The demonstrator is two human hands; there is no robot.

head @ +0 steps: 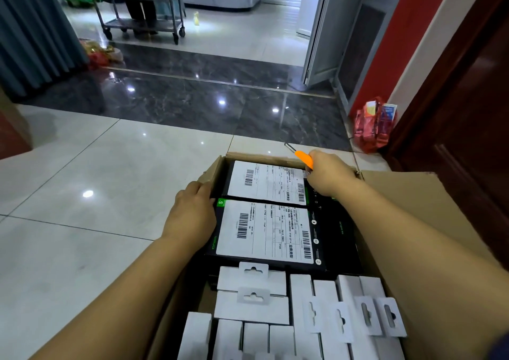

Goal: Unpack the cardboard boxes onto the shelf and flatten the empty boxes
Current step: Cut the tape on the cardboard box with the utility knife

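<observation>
Cardboard box [429,222] sitting open on tiled floor [82,249], flaps out. Still full: two black labelled packs [268,230] lying flat at far end, white hang-tab cartons [253,296] packed at near end. Nothing unpacked yet by the look; shelving and flattening all to do. L hand [190,216] lying on box's left wall, fingers curling over pack edge. R hand [327,175] gripping orange cutter [304,159], blade out, pointing away. Wheeled metal rack [143,23] well apart across room; red bag [376,124] near door. Cutter occupying R grip, in the way of lifting.
</observation>
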